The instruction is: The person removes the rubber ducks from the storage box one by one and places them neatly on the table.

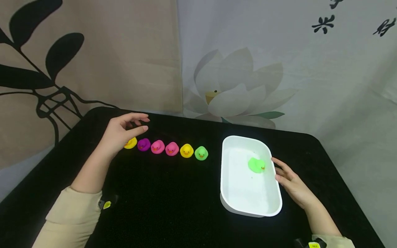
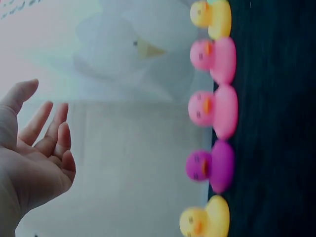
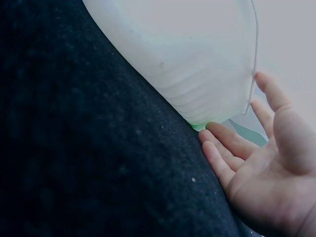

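Observation:
My left hand (image 1: 116,132) hovers over the left end of a row of rubber ducks, its thumb and fingers apart with nothing between them. It partly covers a yellow duck (image 1: 131,143). Rightward from that one stand a purple duck (image 1: 144,144), two pink ducks (image 1: 158,147), another yellow duck (image 1: 186,151) and a green duck (image 1: 201,153). On the right, my right hand (image 1: 293,186) is at the side of a white plastic tub (image 1: 248,203), loosely extended fingers touching its edge. Inside the tub lies one bright green duck (image 1: 256,165).
Black cloth (image 1: 167,199) covers the table under the ducks and the tub. Behind the table's far edge hangs a curtain (image 1: 149,69) printed with dark leaves, a pale lotus flower and dark written characters.

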`<state>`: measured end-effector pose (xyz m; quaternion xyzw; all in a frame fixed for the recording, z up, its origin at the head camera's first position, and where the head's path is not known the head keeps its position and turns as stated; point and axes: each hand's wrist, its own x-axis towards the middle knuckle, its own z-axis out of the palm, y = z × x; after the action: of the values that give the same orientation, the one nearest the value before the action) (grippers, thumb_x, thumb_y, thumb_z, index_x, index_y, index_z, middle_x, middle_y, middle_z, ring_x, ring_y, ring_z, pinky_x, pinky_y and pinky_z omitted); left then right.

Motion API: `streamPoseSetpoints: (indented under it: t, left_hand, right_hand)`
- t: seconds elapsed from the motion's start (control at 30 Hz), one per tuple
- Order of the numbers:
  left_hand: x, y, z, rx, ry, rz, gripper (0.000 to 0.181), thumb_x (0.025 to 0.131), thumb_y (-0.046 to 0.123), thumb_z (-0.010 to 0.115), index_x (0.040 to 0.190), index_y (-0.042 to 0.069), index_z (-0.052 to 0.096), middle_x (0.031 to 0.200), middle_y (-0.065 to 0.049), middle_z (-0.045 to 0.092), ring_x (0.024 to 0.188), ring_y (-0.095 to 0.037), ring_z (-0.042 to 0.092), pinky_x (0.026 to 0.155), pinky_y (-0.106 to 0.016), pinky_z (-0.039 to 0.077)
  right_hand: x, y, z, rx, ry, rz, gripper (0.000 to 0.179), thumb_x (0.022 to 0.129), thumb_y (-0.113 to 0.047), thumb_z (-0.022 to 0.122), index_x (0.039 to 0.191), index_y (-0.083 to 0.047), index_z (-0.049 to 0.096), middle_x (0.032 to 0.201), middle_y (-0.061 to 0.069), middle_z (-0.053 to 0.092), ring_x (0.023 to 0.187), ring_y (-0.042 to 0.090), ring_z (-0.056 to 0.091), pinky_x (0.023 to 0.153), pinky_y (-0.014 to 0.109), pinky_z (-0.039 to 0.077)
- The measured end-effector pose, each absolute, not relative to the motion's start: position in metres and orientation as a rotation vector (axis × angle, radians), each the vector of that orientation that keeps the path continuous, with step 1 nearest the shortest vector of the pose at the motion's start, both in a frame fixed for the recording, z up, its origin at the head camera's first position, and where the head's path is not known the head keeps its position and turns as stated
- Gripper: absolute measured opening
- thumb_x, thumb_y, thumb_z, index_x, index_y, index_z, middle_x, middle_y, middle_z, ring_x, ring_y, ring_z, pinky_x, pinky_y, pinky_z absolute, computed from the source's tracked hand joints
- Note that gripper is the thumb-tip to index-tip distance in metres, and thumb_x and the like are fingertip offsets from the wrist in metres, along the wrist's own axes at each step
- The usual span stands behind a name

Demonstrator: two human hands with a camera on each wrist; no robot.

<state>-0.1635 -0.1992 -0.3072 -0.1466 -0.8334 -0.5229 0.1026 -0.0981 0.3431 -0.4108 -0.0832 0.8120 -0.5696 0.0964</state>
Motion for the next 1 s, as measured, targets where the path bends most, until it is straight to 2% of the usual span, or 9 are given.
streamPoseSetpoints:
  t: [0.17,0.4,0.63,0.83,1.0]
  left_hand:
    - [-0.154,-0.178,-0.303,-0.523,-2.455,-1.576,0.034,0.088,0.018,0.069,0.121,0.008,0.063,0.112,-0.007,0.064,0.101,-0.019,0.049,0.090,-0.041,0.032]
    - [-0.145,-0.148,-0.306,-0.636,-2.455,-1.668,0.037,0.086,0.015,0.071,0.121,0.007,0.062,0.114,-0.004,0.063,0.103,-0.020,0.050,0.091,-0.042,0.033]
    - [-0.135,-0.114,-0.312,-0.706,-2.495,-1.741,0.038,0.084,0.022,0.074,0.119,0.015,0.064,0.113,0.003,0.063,0.107,-0.021,0.051,0.091,-0.047,0.036]
    - [-0.133,-0.087,-0.322,-0.777,-2.492,-1.808,0.037,0.082,0.022,0.075,0.117,0.017,0.065,0.109,0.005,0.062,0.106,-0.020,0.050,0.090,-0.050,0.040]
    - [-0.129,-0.065,-0.328,-0.833,-2.507,-1.787,0.034,0.082,0.022,0.076,0.115,0.019,0.067,0.106,0.007,0.062,0.104,-0.020,0.051,0.086,-0.045,0.045]
  right_hand:
    - [-0.098,0.343,-0.411,-0.256,2.399,-1.693,0.059,0.101,-0.018,0.047,0.152,-0.015,0.018,0.146,0.031,0.029,0.114,0.004,0.052,0.097,0.064,0.027]
    - [-0.097,0.343,-0.411,-0.265,2.397,-1.697,0.058,0.101,-0.017,0.046,0.152,-0.013,0.018,0.145,0.032,0.029,0.113,0.001,0.051,0.097,0.065,0.026]
    - [-0.097,0.343,-0.411,-0.251,2.394,-1.696,0.059,0.101,-0.018,0.046,0.153,-0.016,0.018,0.146,0.031,0.028,0.114,0.001,0.051,0.097,0.064,0.027]
    - [-0.096,0.342,-0.410,-0.236,2.395,-1.694,0.059,0.101,-0.018,0.047,0.153,-0.016,0.018,0.146,0.031,0.028,0.114,0.001,0.051,0.097,0.064,0.026]
    - [-0.097,0.341,-0.409,-0.243,2.394,-1.693,0.060,0.101,-0.018,0.047,0.153,-0.016,0.017,0.146,0.030,0.028,0.114,0.001,0.050,0.097,0.063,0.027]
